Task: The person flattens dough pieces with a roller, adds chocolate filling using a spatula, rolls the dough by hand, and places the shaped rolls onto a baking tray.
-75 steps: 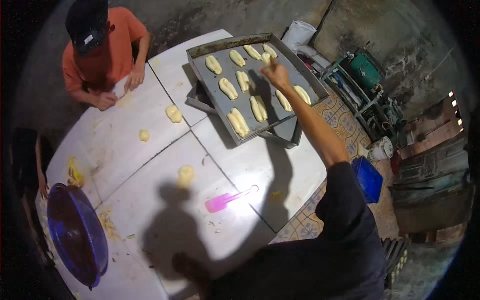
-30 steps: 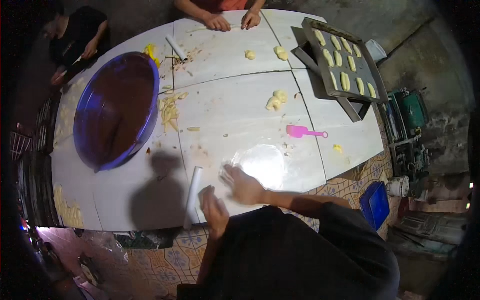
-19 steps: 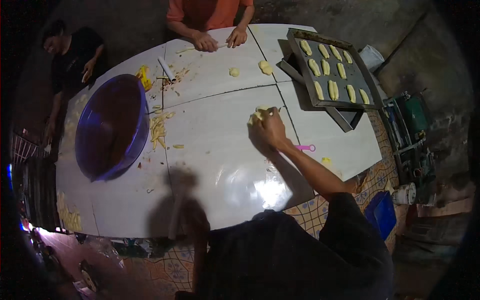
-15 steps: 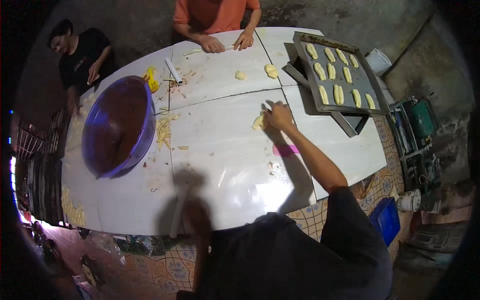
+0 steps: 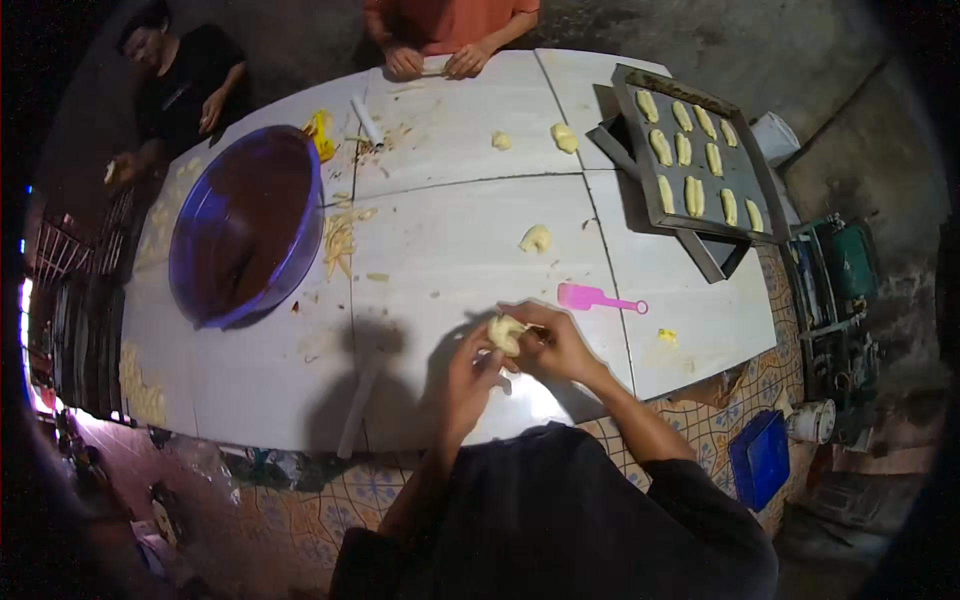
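Note:
Near the table's front edge, my left hand [image 5: 470, 375] and my right hand [image 5: 562, 345] meet around a lump of pale yellow dough [image 5: 506, 334]. Fingers of both hands are closed on it, and parts of the lump are hidden behind them. Farther off on the white tabletop [image 5: 450, 260] lies a curled piece of dough [image 5: 536, 239]. To the right of my right hand rests a pink plastic scraper [image 5: 590, 297] with a ring at its handle end.
A large purple basin [image 5: 312, 235] with brown contents stands at left, beside dough strips [image 5: 340, 243] and a white tube [image 5: 366, 120]. At right a metal tray [image 5: 735, 185] holds several shaped dough pieces. Across the table a person in orange [image 5: 450, 25] works dough; another person [image 5: 190, 80] is at far left.
My right hand has drawn back from the dough at mid-table toward me with a lump. My left hand has risen from the table's edge to join it. The pink scraper is now uncovered.

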### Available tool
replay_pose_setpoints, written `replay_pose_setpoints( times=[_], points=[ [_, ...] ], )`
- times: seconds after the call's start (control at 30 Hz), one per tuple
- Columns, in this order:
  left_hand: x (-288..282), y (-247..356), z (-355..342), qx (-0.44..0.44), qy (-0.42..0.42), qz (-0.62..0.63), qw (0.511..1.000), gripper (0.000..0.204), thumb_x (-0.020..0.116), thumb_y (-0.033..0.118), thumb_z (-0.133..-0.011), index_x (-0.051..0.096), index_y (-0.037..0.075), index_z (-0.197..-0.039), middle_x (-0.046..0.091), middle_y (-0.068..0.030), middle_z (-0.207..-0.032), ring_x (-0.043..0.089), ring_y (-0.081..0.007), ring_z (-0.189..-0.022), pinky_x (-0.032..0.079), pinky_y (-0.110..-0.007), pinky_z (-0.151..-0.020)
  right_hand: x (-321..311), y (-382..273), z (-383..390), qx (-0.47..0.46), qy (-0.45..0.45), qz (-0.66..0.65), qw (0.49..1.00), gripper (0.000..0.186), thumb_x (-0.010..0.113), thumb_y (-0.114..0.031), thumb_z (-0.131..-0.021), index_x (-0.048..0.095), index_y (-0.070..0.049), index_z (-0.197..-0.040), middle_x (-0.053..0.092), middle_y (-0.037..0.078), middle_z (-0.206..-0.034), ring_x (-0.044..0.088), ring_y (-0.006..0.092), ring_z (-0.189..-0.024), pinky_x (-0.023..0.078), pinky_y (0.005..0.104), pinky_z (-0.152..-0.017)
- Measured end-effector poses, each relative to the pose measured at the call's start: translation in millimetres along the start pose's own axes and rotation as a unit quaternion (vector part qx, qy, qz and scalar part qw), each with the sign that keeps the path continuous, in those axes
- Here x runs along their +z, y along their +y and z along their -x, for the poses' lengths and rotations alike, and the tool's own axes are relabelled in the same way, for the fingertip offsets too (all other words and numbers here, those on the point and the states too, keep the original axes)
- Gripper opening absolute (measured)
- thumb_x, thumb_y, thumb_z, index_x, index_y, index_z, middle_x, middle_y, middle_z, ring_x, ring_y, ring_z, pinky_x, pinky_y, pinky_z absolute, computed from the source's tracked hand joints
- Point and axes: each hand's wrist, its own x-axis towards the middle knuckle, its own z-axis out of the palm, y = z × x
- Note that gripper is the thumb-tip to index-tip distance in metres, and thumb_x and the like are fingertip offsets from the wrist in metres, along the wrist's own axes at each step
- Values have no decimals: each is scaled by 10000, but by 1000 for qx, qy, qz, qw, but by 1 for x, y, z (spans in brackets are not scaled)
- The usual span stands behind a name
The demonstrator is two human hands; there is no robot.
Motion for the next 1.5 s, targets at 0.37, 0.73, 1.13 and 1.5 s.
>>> replay_pose_setpoints(
  times=[0.37, 0.73, 1.13, 1.5],
  points=[
    [-40, -55, 43, 143, 209, -522, 814, 557, 687, 106, -872, 494, -27, -1377, 538, -269, -1354, 493, -407, -1291, 340, -513, -1108, 62, 61, 37, -173, -19, 306, 936, 474, 625, -76, -929, 518, 56, -1372, 557, 246, -1385, 549, 368, -1286, 529, 440, -995],
    [-67, -46, 59, 147, 34, -690, 708, 784, 638, 483, -901, 433, -2, -1481, 369, -246, -1560, 324, -391, -1462, 179, -666, -1172, 63, 84, 47, -192, -122, 493, 840, 523, 550, -288, -993, 509, -2, -1429, 465, 134, -1539, 347, 290, -1483, 315, 492, -1187],
    [-121, -74, 61, 169, 101, -687, 699, 364, 563, 126, -960, 603, -5, -1298, 619, -201, -1268, 555, -394, -1194, 407, -464, -1054, 43, 58, 39, -241, -19, 300, 923, 403, 658, -234, -961, 591, -33, -1303, 642, 145, -1261, 620, 251, -1132, 490, 402, -881],
    [-112, -91, 82, 141, 9, -653, 744, 503, 557, 253, -937, 551, 5, -1375, 493, -193, -1452, 408, -372, -1385, 247, -566, -1182, 43, 94, 83, -199, -5, 263, 944, 398, 794, -284, -817, 703, -44, -1121, 627, 112, -1089, 592, 273, -1073, 466, 434, -934]
  ],
)
